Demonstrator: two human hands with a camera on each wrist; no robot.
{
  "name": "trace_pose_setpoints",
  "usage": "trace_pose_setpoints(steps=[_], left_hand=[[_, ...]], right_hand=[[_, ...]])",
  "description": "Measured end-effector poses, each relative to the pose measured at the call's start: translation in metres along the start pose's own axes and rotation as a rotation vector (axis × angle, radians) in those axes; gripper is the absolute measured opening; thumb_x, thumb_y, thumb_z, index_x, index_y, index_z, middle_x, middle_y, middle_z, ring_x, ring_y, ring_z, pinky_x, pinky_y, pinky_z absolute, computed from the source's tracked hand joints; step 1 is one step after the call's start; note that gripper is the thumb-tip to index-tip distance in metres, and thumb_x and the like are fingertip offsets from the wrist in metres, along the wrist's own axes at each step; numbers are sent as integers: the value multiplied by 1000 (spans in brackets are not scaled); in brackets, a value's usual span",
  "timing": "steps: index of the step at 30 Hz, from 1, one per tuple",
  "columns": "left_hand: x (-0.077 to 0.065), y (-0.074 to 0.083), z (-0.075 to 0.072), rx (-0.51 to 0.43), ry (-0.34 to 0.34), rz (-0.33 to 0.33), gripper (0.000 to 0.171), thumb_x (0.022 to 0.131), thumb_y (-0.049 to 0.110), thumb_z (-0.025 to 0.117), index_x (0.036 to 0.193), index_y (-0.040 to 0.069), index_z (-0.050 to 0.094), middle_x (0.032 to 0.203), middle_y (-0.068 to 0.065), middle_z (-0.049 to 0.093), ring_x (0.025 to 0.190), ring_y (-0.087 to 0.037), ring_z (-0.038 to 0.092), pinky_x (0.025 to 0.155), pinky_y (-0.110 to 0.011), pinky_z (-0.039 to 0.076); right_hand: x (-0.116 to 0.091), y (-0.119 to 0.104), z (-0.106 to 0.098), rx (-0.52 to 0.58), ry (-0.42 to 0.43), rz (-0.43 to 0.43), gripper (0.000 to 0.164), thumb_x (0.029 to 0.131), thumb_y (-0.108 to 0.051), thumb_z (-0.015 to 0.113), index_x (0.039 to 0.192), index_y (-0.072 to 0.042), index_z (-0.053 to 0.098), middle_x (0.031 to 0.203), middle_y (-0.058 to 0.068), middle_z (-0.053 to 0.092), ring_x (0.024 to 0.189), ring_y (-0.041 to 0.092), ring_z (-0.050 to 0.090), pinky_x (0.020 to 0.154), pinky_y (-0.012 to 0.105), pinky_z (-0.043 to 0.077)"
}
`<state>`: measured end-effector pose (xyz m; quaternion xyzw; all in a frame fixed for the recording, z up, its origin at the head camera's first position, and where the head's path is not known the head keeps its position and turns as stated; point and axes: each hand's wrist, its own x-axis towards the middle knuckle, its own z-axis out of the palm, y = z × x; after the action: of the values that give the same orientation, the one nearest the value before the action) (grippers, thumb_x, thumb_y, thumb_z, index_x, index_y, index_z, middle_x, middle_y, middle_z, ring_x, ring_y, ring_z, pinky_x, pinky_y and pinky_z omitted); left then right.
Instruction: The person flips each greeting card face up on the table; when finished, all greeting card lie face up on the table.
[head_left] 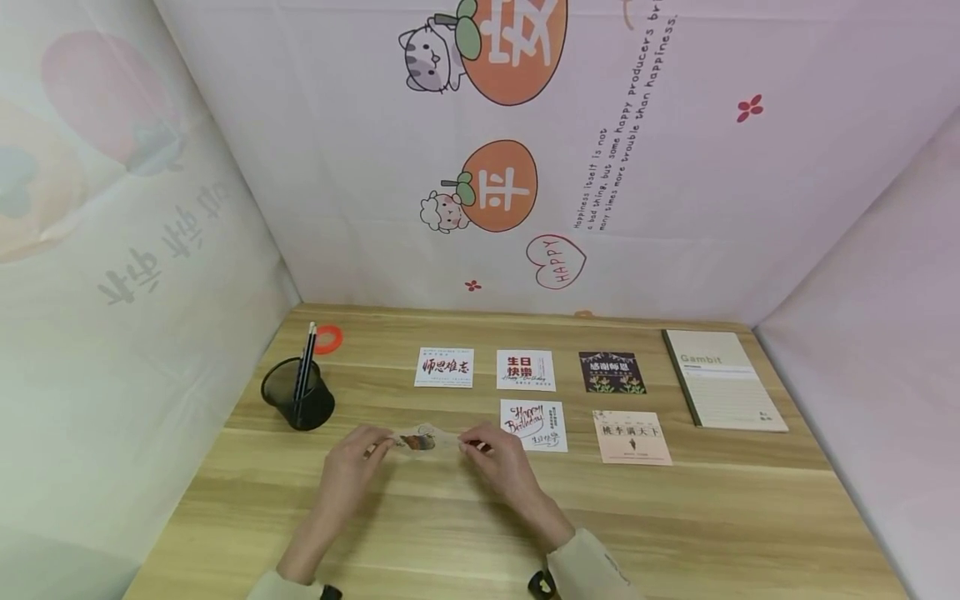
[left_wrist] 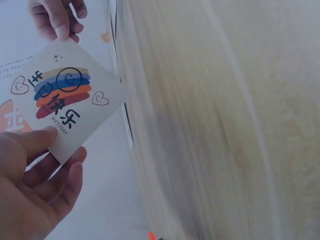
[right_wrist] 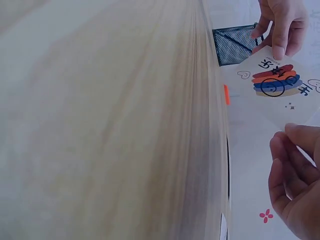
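Between both hands a square white birthday card (left_wrist: 82, 90) is held up by two opposite corners. Rainbow-coloured strokes, dark lettering and small hearts decorate its face. My left hand (head_left: 356, 454) pinches one corner between thumb and fingers. The opposite corner is pinched by my right hand (head_left: 504, 463). In the head view the card (head_left: 420, 441) appears foreshortened, low over the wooden table. Right of it lies a white Happy Birthday card (head_left: 551, 437), close by the right hand.
A black mesh pen holder (head_left: 311, 408) with pencils (head_left: 304, 367) stands at left, beside an orange-red ring (head_left: 330, 339). Further cards, including a dark one (head_left: 611, 367) and a pink one (head_left: 633, 439), lie flat. A notebook (head_left: 723, 383) lies at right. Cloth walls (head_left: 375, 208) enclose the table.
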<state>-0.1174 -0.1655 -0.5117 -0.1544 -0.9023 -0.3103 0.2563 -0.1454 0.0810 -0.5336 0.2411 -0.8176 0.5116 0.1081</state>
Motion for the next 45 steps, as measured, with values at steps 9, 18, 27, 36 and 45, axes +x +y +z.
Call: trace_pose_setpoints(steps=[9,18,27,36,45], left_hand=[[6,4,-1,-27,-56,-155,14,83,8,74,97,5,72,84,1,65,70,-8,57,57,-21,49],[8,4,4,-151,-84,-270,14,84,7,74,97,4,72,85,-1,66,73,-12,58,59,-22,49],[8,6,16,-383,-343,-540,12,86,7,71,97,1,72,86,-3,68,78,-14,61,68,-23,51],[15,14,20,-458,-355,-586,24,86,10,72,108,-1,69,88,-4,64,83,-16,61,71,-24,52],[11,10,23,-442,-409,-533,13,85,6,71,98,2,72,79,-1,65,72,-13,57,60,-22,48]], right_hand=[[-1,-2,0,79,26,54,12,84,-4,72,97,-5,72,90,3,70,79,12,64,70,26,56],[-3,5,2,179,61,165,17,83,-2,71,100,-2,71,89,5,70,76,11,63,67,24,54],[2,0,-4,227,80,411,14,87,-7,68,100,-6,72,94,5,69,78,14,58,69,23,50],[0,-1,-2,157,-21,367,14,90,-7,64,102,-6,71,91,4,65,78,13,55,69,23,49],[-1,-4,-3,122,-52,311,15,92,-4,61,104,-3,70,96,6,67,81,15,58,70,24,50]])
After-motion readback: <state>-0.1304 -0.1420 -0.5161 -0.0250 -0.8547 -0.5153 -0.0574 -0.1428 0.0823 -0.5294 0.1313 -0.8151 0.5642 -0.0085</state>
